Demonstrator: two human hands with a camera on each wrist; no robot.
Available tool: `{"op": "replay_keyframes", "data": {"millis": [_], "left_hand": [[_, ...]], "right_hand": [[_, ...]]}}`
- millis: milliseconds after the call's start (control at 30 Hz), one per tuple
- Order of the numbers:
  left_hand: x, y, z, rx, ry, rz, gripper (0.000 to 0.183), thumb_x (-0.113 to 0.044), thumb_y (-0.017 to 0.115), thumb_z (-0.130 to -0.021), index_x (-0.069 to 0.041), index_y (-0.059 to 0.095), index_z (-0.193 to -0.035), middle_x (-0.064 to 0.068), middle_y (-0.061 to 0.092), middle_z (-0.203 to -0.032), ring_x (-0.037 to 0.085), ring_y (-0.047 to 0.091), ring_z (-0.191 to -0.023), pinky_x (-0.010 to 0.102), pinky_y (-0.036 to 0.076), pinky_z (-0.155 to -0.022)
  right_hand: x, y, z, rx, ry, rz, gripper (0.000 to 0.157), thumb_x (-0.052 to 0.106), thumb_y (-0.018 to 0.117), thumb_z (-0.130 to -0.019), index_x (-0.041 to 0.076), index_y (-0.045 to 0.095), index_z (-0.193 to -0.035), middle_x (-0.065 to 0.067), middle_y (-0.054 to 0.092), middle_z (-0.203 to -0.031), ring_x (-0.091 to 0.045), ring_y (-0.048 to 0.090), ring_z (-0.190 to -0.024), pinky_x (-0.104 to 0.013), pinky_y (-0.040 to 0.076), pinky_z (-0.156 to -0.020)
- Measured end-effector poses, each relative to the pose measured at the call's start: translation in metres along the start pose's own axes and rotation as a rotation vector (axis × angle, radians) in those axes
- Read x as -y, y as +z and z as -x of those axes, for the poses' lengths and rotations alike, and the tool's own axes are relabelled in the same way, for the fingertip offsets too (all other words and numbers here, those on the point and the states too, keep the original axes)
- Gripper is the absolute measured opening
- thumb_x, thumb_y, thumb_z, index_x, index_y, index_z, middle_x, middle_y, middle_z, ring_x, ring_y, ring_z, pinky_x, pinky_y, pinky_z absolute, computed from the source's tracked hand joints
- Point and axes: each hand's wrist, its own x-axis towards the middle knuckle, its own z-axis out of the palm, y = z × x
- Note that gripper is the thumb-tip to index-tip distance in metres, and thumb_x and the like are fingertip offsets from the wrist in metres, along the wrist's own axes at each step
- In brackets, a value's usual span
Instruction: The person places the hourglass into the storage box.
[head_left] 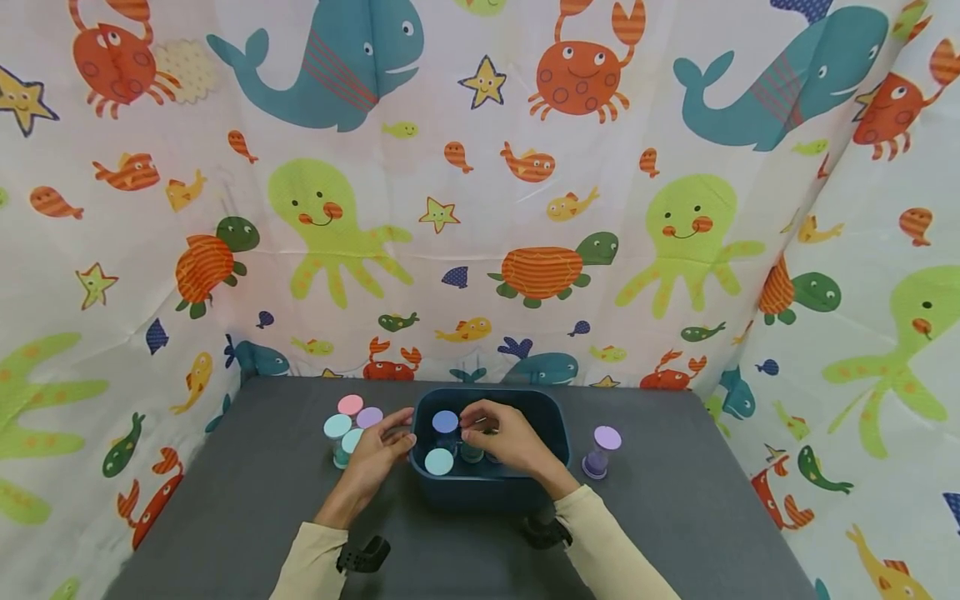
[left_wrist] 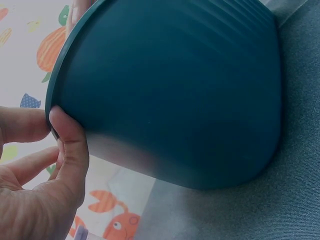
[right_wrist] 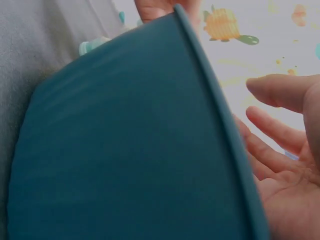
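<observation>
A dark teal plastic bin (head_left: pixel 487 497) stands on the table. My left hand (head_left: pixel 380 454) is at its left end, with thumb and finger pinching the rim in the left wrist view. Over the bin's middle reaches my right hand (head_left: pixel 510 437), fingers slightly bent and nothing visibly held in the right wrist view. Beneath its fingertips is a green sand timer (head_left: pixel 472 453), partly covered by the hand. Also inside the bin stand a timer with a blue-violet cap (head_left: pixel 445 422) and one with a pale aqua cap (head_left: pixel 438 462). The bin's right part is partly hidden.
Several sand timers cluster left of the bin, with a pink cap (head_left: pixel 350 405), a lilac cap (head_left: pixel 370 417) and an aqua cap (head_left: pixel 337 427). A purple sand timer (head_left: pixel 600 452) stands to the right. A sea-animal curtain (head_left: pixel 465 333) borders the grey table (head_left: pixel 262 483).
</observation>
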Motion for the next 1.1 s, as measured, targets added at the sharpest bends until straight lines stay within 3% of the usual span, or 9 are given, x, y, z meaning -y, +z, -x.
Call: {"op": "replay_keyframes", "data": {"millis": [267, 467, 767, 1100], "left_hand": [[-0.001, 0.001, 0.002, -0.003, 0.012, 0.003, 0.048, -0.005, 0.061, -0.095, -0.009, 0.051, -0.142, 0.016, 0.053, -0.138, 0.025, 0.058, -0.112, 0.024, 0.054, -0.077], [-0.002, 0.001, 0.0, -0.006, 0.0, 0.009, 0.048, -0.006, 0.061, -0.094, -0.01, 0.051, -0.141, 0.015, 0.054, -0.138, 0.029, 0.057, -0.116, 0.024, 0.054, -0.077], [-0.001, 0.002, 0.001, 0.001, 0.019, -0.003, 0.048, -0.005, 0.06, -0.095, -0.008, 0.05, -0.142, 0.018, 0.053, -0.138, 0.029, 0.057, -0.116, 0.024, 0.053, -0.076], [-0.002, 0.001, 0.001, 0.002, 0.003, 0.007, 0.047, -0.006, 0.06, -0.095, -0.01, 0.051, -0.141, 0.015, 0.053, -0.137, 0.03, 0.056, -0.118, 0.026, 0.053, -0.077]], "right_hand": [[-0.005, -0.025, 0.017, -0.191, -0.025, -0.038, 0.023, 0.019, 0.068, -0.093, 0.011, 0.066, -0.114, -0.01, 0.07, -0.112, -0.024, 0.068, -0.103, -0.024, 0.054, -0.084], [-0.011, -0.041, 0.029, -0.308, -0.011, -0.094, 0.022, 0.016, 0.069, -0.092, 0.008, 0.067, -0.112, -0.011, 0.069, -0.108, -0.021, 0.066, -0.098, -0.02, 0.054, -0.083], [-0.022, -0.058, 0.046, -0.358, 0.011, -0.098, 0.027, 0.015, 0.066, -0.094, 0.002, 0.064, -0.118, -0.016, 0.067, -0.113, -0.029, 0.066, -0.104, -0.021, 0.055, -0.082], [-0.038, -0.074, 0.059, -0.438, -0.019, -0.12, 0.028, 0.015, 0.066, -0.094, -0.003, 0.062, -0.116, -0.021, 0.065, -0.11, -0.023, 0.067, -0.096, -0.02, 0.055, -0.08]]}}
